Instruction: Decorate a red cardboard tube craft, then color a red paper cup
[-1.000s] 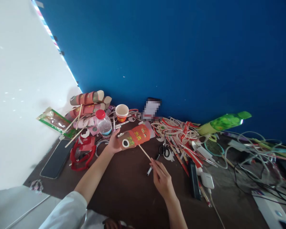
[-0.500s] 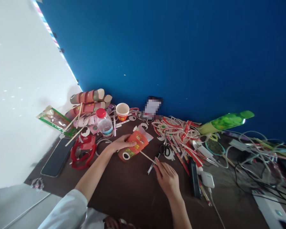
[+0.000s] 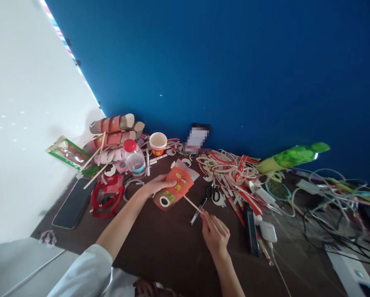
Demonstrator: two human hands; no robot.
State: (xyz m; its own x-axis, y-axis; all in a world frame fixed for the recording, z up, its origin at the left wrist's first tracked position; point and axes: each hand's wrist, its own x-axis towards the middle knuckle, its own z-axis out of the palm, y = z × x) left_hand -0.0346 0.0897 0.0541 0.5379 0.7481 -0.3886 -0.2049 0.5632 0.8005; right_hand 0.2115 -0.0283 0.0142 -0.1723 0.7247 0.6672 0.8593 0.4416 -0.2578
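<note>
My left hand is closed on a red paper-cup craft, its thumb over the front. The craft is made of overlapping red and green printed pieces, with a white-and-black paper eye near its lower end. A thin wooden stick runs from the craft's lower right edge to my right hand, whose fingers pinch the stick's end. Where the stick meets the craft is partly hidden. Just behind the stick lie a marker pen and black-handled scissors.
At the left are finished-looking red paper crafts, a red-capped bottle, a paper cup, a phone and a red tape dispenser. Cut paper strips, a green bottle and cables spread at the right.
My right hand has curled its fingers more tightly around the stick's end and shifted slightly. The paper craft has turned slightly in my left hand, which keeps its hold.
</note>
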